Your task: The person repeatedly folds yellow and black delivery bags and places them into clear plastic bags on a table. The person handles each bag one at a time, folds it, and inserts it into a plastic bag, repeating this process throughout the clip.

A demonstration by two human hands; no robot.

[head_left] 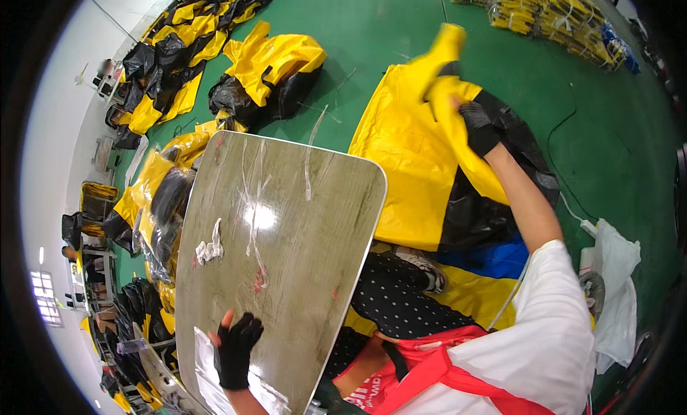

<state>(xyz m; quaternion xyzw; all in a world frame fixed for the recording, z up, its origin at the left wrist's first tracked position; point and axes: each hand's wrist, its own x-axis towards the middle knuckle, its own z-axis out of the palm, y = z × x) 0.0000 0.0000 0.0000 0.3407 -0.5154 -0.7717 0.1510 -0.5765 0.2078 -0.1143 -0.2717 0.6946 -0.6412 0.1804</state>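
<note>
At nine o'clock from the middle of the view, a pile point(154, 207) with shiny clear wrap sits by the side of the bench point(286, 300). At ten o'clock, a big heap point(172, 64) of yellow and black things lies along the white wall point(64, 114). On the bench, clear plastic point(207, 365) lies at seven o'clock, and a small white rag point(211, 247) lies at eight. The left hand point(240, 350), in a black glove, is over the bench at seven o'clock. Its grip is open, with the thumb away from the fingers. At eleven o'clock, a yellow and black bundle point(275, 64) sits on the green floor point(358, 28). The big yellow and black cloth point(401, 164) is at two o'clock, just right of the bench. The right hand point(479, 128), also in a black glove, is at two o'clock too. Its grip is closed on a yellow part of the cloth, which sticks up and looks blurry. Yellow stacks point(515, 10) stand between one and two o'clock. A white plastic bag point(615, 293) is near four o'clock.
</note>
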